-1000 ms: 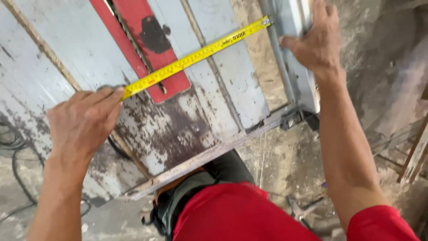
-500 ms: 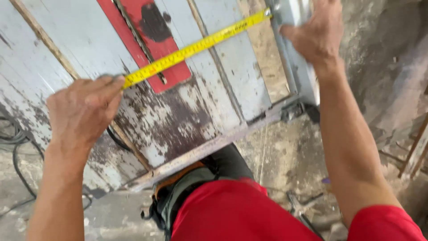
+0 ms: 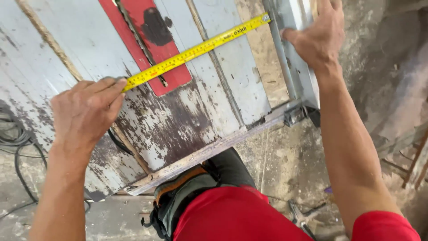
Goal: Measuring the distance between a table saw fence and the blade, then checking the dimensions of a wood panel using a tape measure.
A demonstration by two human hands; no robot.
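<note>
Nearest the camera: red shirt, and a dark tool pouch (image 3: 183, 196) with an orange strap at the waist. It sits just below the front edge of the saw table (image 3: 214, 102), whose grey paint is badly worn. A black cable (image 3: 18, 143) lies on the floor to the left.

Left hand (image 3: 84, 111): palm down on the table, fingers curled. The forefinger and thumb pin the yellow tape measure (image 3: 196, 50) flat, just left of the blade slot (image 3: 138, 42). Whether the tape's case is under the palm, I cannot tell.

The tape runs diagonally up and right. It crosses the red insert plate (image 3: 147, 44) and the slot, and its hook end meets the fence (image 3: 292, 67).

Right hand (image 3: 318, 38), farthest: laid over the top of the fence. The thumb presses the face toward the blade; the fingers wrap the far side and are partly out of frame.

Step in hand, as judged: measuring the gap from blade slot to fence, with one hand on each end.

What the next move calls for, as judged:
- tape taut and flat — any sag skews the reading
- hook end seated against the fence face
- only small nudges to the fence, with the left fingers fixed at the slot
</note>
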